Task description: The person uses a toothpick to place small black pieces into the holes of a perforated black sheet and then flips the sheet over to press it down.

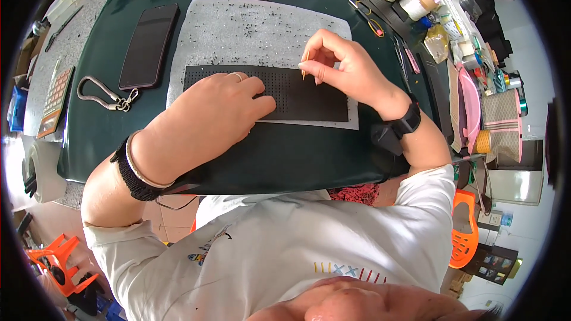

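Note:
A black sheet (pixel 321 102) with rows of small punched holes over much of it lies on a white foam sheet (pixel 238 38) strewn with tiny black bits. My left hand (pixel 223 107) rests across the left part of the black sheet, thumb and index finger apart; its other fingertips are mostly hidden. Over the sheet's right part, my right hand (pixel 342 65) pinches a thin wooden toothpick (pixel 304 74) between thumb and index finger. The toothpick points down at the sheet, close to the edge of the holes; whether its tip touches I cannot tell.
A dark phone (pixel 148 46) and a coiled strap with a clip (pixel 104 96) lie to the left, with a calculator (pixel 56 101) beyond. Scissors (pixel 366 18) and a pink-handled tool (pixel 411 59) are at the right. Tape rolls (pixel 419 1) crowd the far right.

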The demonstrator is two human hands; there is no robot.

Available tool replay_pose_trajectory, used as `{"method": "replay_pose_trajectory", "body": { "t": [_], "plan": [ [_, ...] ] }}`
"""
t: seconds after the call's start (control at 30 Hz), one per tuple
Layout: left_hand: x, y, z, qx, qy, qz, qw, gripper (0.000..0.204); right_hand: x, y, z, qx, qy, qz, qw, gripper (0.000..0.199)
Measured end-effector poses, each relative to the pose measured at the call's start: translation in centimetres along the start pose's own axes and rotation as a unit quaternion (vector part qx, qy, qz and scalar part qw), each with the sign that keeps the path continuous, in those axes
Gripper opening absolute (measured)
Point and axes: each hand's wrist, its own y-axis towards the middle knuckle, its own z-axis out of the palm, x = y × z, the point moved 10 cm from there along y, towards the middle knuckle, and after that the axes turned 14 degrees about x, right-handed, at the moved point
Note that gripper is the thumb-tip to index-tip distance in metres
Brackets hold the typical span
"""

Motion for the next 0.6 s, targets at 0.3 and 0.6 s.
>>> {"method": "replay_pose_trajectory", "body": {
  "t": [0.3,0.6],
  "plan": [
    [-0.3,0.0,0.0,-0.002,0.001,-0.008,1.000,0.034,-1.3,-2.7,0.6,-0.028,0.056,0.025,0.998,0.012],
    [-1.2,0.0,-0.5,-0.093,0.092,0.024,0.991,0.016,-1.6,-3.1,1.7,-0.056,0.095,0.001,0.994,0.012]
  ]
}}
